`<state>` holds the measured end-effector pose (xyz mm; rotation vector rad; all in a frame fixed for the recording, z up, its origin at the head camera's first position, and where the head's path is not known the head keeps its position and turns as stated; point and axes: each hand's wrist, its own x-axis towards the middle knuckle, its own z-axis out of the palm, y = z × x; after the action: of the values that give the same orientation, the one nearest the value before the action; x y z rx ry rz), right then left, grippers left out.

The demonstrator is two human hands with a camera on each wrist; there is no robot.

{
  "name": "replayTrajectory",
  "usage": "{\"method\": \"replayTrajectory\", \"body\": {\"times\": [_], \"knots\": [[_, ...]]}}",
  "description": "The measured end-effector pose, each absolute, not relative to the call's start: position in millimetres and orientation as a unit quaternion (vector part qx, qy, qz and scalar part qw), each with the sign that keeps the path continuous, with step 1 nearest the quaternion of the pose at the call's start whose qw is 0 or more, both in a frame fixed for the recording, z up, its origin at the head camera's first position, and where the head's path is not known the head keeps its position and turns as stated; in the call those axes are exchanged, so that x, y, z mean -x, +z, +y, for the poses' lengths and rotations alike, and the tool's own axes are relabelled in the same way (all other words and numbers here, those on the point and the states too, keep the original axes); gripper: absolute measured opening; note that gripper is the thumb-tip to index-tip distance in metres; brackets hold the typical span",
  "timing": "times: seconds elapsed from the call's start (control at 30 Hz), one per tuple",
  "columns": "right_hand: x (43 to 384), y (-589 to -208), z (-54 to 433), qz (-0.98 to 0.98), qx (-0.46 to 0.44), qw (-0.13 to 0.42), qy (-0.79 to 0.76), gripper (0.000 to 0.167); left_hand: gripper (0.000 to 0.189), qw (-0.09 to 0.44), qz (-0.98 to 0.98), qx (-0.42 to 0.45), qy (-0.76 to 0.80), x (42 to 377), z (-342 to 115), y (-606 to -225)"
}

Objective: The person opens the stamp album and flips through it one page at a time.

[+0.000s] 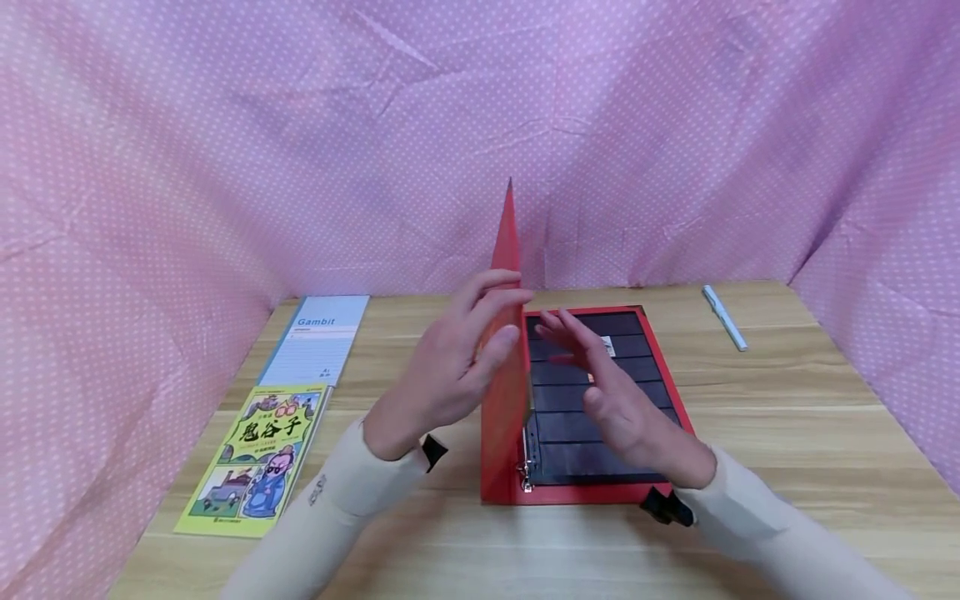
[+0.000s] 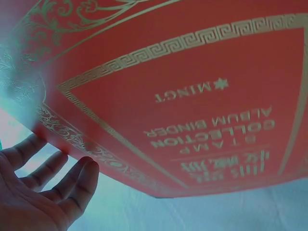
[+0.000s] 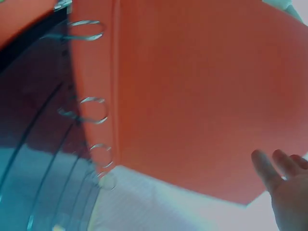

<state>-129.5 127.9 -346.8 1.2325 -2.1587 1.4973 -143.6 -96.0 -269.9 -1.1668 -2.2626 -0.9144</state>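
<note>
A red stamp album binder [image 1: 504, 467] lies on the table with its front cover [image 2: 202, 106] standing upright. Gold lettering and a patterned border mark the cover's outside. My left hand [image 1: 452, 354] is on the cover's outer side, fingers extended at its free edge. My right hand [image 1: 626, 408] is over the black pocket pages [image 1: 562, 429], with loosely extended fingers facing the cover's plain inside [image 3: 192, 96]. Metal rings run along the spine, seen in the right wrist view. Small light-coloured pieces, partly covered by the right hand, show in the page pockets.
At the left, a yellow comic-style book [image 1: 251, 467] lies in front of a pale blue notebook [image 1: 318, 337] marked Gambit. A light blue pen [image 1: 724, 317] rests at the back right of the wooden table [image 1: 795, 433]. Pink dotted cloth [image 1: 637, 150] hangs behind and at both sides.
</note>
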Motion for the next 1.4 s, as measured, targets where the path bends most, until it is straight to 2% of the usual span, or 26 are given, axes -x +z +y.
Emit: {"method": "replayTrajectory", "body": {"times": [0.13,0.23,0.37,0.57,0.9,1.2,1.4], "knots": [[128.1,-358.8,151.4,-0.825,-0.324,0.086,0.455,0.058,0.048,0.223,-0.827,0.395,-0.332,136.3,-123.3,-266.9],[127.3,-371.4,173.2,-0.890,-0.235,0.035,0.388,0.053,0.043,0.220,-0.840,0.366,-0.334,128.7,-149.4,-264.4],[125.6,-387.9,200.7,-0.937,-0.162,-0.031,0.309,0.055,0.037,0.195,-0.865,0.331,-0.323,115.6,-183.9,-260.8],[115.1,-406.8,224.7,-0.960,-0.122,-0.095,0.234,0.057,0.041,0.147,-0.903,0.295,-0.274,99.6,-216.6,-257.2],[116.0,-414.6,242.9,-0.964,-0.100,-0.090,0.230,0.055,0.041,0.092,-0.937,0.211,-0.263,105.7,-250.1,-275.5],[121.3,-416.6,263.2,-0.960,-0.099,-0.070,0.250,0.054,0.051,-0.074,-0.966,0.101,-0.225,125.8,-265.8,-330.0],[121.9,-417.5,267.9,-0.963,-0.087,-0.072,0.245,0.056,0.057,-0.116,-0.977,0.058,-0.171,139.3,-252.0,-365.6]]}}
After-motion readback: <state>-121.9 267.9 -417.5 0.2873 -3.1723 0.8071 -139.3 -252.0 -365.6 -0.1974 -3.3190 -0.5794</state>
